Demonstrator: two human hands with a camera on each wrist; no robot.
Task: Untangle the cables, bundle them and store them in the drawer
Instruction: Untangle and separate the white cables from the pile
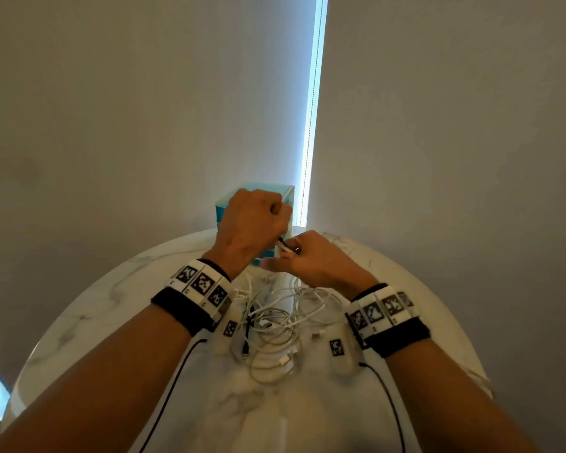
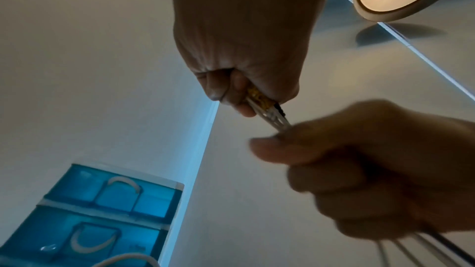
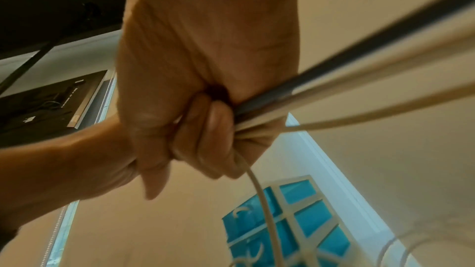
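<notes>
Because the gathered strands must stay aligned for bundling, the thin white and black cables [image 1: 285,246] are gripped by the fisted left hand [image 1: 252,223] and pinched by the right hand [image 1: 311,259], above the loose tangle [image 1: 275,325] on the round marble table [image 1: 111,305], near the closed blue plastic drawer unit [image 2: 102,200].

We find no text, brand or number that we can read. The wristbands [image 1: 198,282] behind our fingers carry black-and-white square code markers, and two more such markers [image 1: 336,347] sit on small white tags below the wrists; these are patterns, not letters. In the right wrist view a dark panel [image 3: 51,100] left of the fingers bears a small pale logo and a line of fine print, both too blurred to make out.
</notes>
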